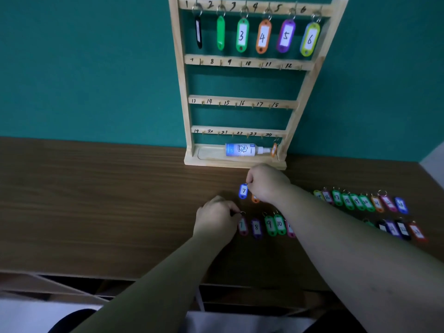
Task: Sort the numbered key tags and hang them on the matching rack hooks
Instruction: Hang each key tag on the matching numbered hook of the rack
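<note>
Two tags numbered 7 in play. Small blue plastic key tag (243,191) with a white paper label, just right of frame centre, dangling clear of the brown wood-grain worktop (96,200), pinched at its metal ring by the right hand (266,182). Grip closed on the ring, fingers curled under, tag body hanging free. Below and slightly left, pinkish-purple plastic key tag (242,226), also marked 7, lying flat on the worktop at the left end of a row, its wire ring (242,213) nipped by the left hand (215,218). Grip likewise closed, fingertips on the wire, though somewhat blurred.

Judged light, stiff and smooth-faced: likely to swing and twist from the ring, little danger of breakage. Best held by the ring itself, leaving an open arc to slip over a hook; held by the slick body, apt to slide.

In the same row, purple tag 8 (256,227) and green tags 9 (269,224) and 10 (279,224). Further tags in two rows running off toward the right of the frame, numbers in the teens and twenties, many too blurred to read.

Above, in the upper middle of the frame, pale wooden ladder-style rack (305,92) against the teal wall, four numbered rails. Top rail hung with tags on hooks 1 to 6. Second rail, hooks 7 to 12, bare; hook 7 (201,61) near its left end, well above both hands. Lower rails bare too, save one orange tag (274,149) under hook 24. White spray bottle (243,150) lying on its side in the rack's base tray.
</note>
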